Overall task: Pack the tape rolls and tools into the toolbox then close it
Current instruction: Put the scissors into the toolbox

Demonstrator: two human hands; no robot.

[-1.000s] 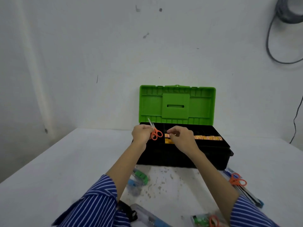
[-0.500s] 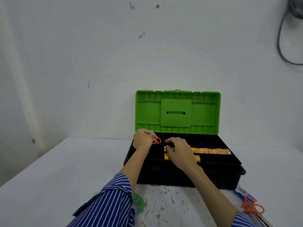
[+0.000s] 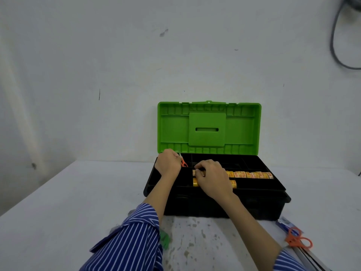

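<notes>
even, soft light; faint shadows; wide-angle bending at edges; slightly soft focus.

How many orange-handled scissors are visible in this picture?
2. One pair of scissors is held by the left hand over the toolbox; another pair lies on the table at right. Others may be hidden.

toolbox [image 3: 214,208] black | lid [image 3: 209,128] green | tape rolls [image 3: 252,175] yellow-orange | scissors [image 3: 183,163] orange | sleeve [image 3: 134,237] blue-white striped

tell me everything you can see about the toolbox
The toolbox looks plastic: a black base with a green lid standing open and upright against the wall. It sits on the white table. A black divided tray on top holds rows of yellow tape rolls. The left hand and right hand reach into the tray.
</notes>
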